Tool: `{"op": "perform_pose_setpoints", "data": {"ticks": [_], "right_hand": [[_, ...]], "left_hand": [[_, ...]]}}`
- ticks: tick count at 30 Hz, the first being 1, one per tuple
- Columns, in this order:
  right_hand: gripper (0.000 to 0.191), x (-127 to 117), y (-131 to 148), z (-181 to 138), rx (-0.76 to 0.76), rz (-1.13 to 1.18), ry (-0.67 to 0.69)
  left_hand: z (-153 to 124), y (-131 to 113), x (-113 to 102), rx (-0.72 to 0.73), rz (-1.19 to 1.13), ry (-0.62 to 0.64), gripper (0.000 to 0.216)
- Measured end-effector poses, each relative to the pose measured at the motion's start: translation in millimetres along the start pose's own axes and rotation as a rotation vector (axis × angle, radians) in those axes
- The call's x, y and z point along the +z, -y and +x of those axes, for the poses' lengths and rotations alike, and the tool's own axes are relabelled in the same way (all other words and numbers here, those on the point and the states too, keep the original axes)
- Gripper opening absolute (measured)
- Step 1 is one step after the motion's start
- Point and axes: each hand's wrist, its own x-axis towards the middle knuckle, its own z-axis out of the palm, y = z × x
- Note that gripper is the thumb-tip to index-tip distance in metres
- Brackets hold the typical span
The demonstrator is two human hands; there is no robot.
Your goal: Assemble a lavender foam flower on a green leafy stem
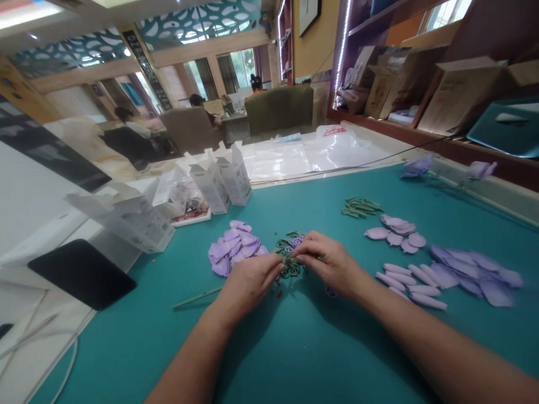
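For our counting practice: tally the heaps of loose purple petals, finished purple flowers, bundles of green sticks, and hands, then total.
Purple petal heaps: 4
Purple flowers: 2
Green stick bundles: 1
Hands, left hand and right hand, pinching a green piece: 2
Total: 9

Just the one cam, on my head, facing fwd & down across the teal worktop [295, 348]. It's close enough that my forearms enter from the bottom edge, and my left hand [248, 283] and right hand [332, 264] meet at a green piece [288, 261] approx. frame centre. Wide lens, tilted a bit: the worktop's far edge slants up to the right, the shelf [421, 129] runs along the right side, and the room w/ armchairs [280, 106] sits far off at top.
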Motion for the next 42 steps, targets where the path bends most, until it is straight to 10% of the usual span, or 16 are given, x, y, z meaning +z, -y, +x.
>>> {"op": "perform_pose_setpoints", "data": {"ticks": [42], "right_hand": [[0.016,2.6,3.6,-0.3,-0.047,-0.204,0.004]], "left_hand": [[2.3,-7.7,6.3,-0.048,0.045,0.006,0.027]]}}
